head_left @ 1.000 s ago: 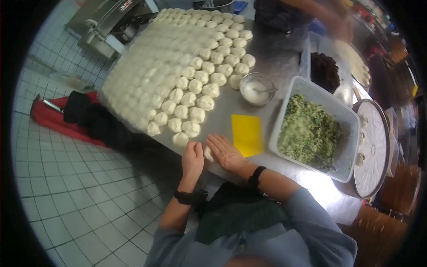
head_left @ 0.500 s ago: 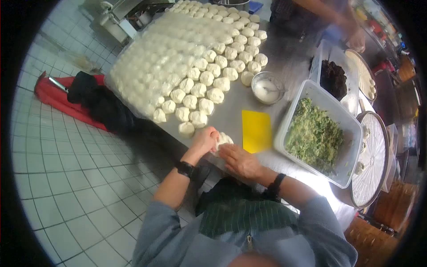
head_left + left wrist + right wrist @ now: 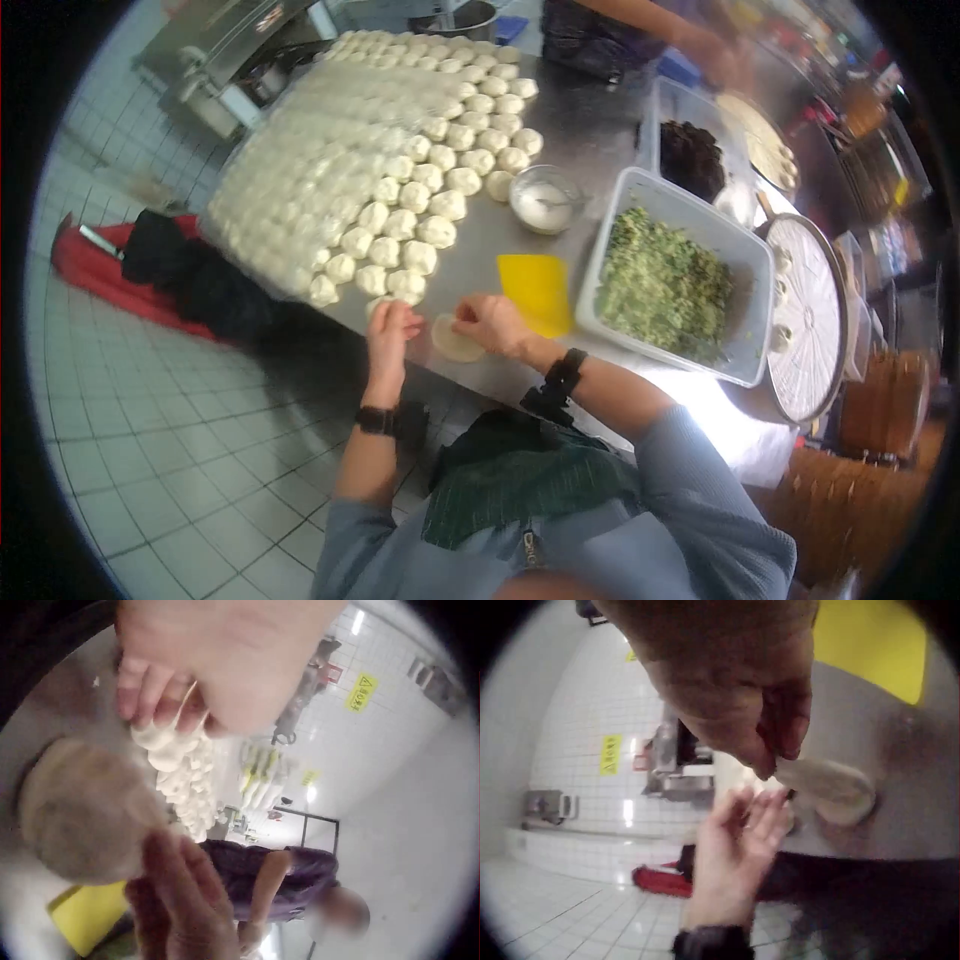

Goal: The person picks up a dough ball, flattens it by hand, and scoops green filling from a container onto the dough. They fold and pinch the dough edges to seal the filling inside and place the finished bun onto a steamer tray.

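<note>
My right hand (image 3: 495, 325) pinches the edge of a flat round of dough (image 3: 455, 342) near the front edge of the steel table. In the right wrist view, the thumb and fingers of that hand (image 3: 727, 690) grip the rim of the dough (image 3: 836, 793). To the left of it, my left hand (image 3: 390, 345) has its fingers loosely bent and touches nothing that I can see. The left wrist view has the left hand (image 3: 217, 660) above, apart from the dough disc (image 3: 82, 814). Rows of dough balls (image 3: 437, 232) lie just beyond both hands.
Clear film (image 3: 290, 170) covers many dough balls. A yellow sheet (image 3: 535, 292), a bowl (image 3: 545, 200), a tub of chopped green filling (image 3: 665, 290), a tub of dark filling (image 3: 692, 158) and a round steamer tray (image 3: 810, 330) stand rightward. Another person's arm (image 3: 665, 25) reaches in at the top.
The dough was between both hands, and now lies flatter and wider with only my right hand pinching it. My left hand has moved away to the left of it.
</note>
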`<state>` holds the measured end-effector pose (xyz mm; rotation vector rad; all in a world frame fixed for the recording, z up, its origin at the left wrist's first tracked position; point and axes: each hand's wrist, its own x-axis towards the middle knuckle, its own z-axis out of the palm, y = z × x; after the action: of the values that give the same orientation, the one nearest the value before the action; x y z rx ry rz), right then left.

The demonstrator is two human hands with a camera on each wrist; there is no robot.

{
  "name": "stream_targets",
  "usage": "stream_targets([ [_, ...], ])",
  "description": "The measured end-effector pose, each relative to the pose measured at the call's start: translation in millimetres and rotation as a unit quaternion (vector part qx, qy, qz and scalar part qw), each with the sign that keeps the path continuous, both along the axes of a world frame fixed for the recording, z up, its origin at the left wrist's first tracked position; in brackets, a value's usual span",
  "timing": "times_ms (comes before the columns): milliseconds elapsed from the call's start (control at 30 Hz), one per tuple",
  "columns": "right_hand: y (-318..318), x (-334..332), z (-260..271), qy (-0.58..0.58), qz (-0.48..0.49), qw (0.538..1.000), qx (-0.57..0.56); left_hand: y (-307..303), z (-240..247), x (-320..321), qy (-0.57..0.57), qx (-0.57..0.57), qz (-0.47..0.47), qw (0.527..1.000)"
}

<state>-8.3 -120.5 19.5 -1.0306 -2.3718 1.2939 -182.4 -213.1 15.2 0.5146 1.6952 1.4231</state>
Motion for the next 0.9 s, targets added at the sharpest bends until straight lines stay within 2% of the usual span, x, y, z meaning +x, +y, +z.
stream_targets([
  [33, -4, 4, 30, 0.051, -0.001, 0.998, -0.037, -4, 3, 3, -0.022, 0.003, 0.014, 1.000],
  [67, -7, 10, 44, 0.046, -0.013, 0.998, -0.033, -7, 10, 11, -0.098, -0.002, 0.026, 0.995],
  [100, -11, 17, 54, 0.095, -0.011, 0.990, -0.101, -10, 12, 15, -0.248, 0.044, -0.052, 0.966],
  [133, -12, 24, 65, 0.145, -0.006, 0.975, -0.166, -8, 21, 21, -0.391, 0.087, -0.126, 0.908],
  [167, -12, 35, 79, 0.143, -0.014, 0.976, -0.161, -6, 30, 35, -0.395, 0.087, -0.135, 0.905],
  [233, -11, 66, 106, 0.141, -0.041, 0.988, -0.050, 1, 63, 72, -0.568, 0.092, -0.122, 0.809],
  [267, -11, 85, 118, 0.097, -0.075, 0.992, 0.035, 5, 62, 80, -0.570, 0.089, -0.132, 0.806],
  [300, -9, 107, 125, 0.050, -0.107, 0.986, 0.119, 9, 58, 88, -0.525, 0.073, -0.154, 0.834],
  [333, -3, 134, 127, -0.015, -0.142, 0.961, 0.235, 13, 54, 95, -0.477, 0.058, -0.174, 0.860],
  [367, 4, 160, 130, -0.099, -0.167, 0.939, 0.284, 18, 50, 100, -0.445, 0.061, -0.204, 0.870],
  [400, 10, 189, 127, -0.198, -0.176, 0.913, 0.310, 23, 54, 107, -0.446, 0.062, -0.211, 0.867],
  [433, 16, 216, 127, -0.321, -0.160, 0.893, 0.272, 28, 63, 115, -0.454, 0.070, -0.219, 0.861],
  [467, 15, 244, 121, -0.367, -0.151, 0.880, 0.261, 33, 72, 123, -0.462, 0.078, -0.227, 0.854],
  [500, 21, 262, 115, -0.435, -0.124, 0.873, 0.182, 39, 80, 132, -0.461, 0.078, -0.233, 0.853],
  [533, 23, 277, 105, -0.435, -0.128, 0.873, 0.183, 44, 88, 142, -0.443, 0.098, -0.237, 0.859],
  [600, 26, 299, 87, -0.451, -0.046, 0.881, 0.137, 55, 95, 158, -0.424, 0.118, -0.241, 0.865],
  [633, 23, 292, 103, -0.439, -0.051, 0.878, 0.186, 60, 97, 164, -0.390, 0.121, -0.226, 0.885],
  [667, 21, 287, 121, -0.436, -0.049, 0.879, 0.186, 63, 99, 169, -0.353, 0.124, -0.209, 0.903],
  [767, 27, 272, 154, -0.437, -0.099, 0.872, 0.196, 73, 91, 179, -0.325, 0.130, -0.166, 0.922],
  [833, 35, 262, 159, -0.358, -0.117, 0.889, 0.260, 75, 86, 183, -0.309, 0.132, -0.148, 0.930],
  [900, 49, 252, 129, -0.334, -0.113, 0.890, 0.288, 75, 89, 189, -0.294, 0.137, -0.129, 0.937],
])
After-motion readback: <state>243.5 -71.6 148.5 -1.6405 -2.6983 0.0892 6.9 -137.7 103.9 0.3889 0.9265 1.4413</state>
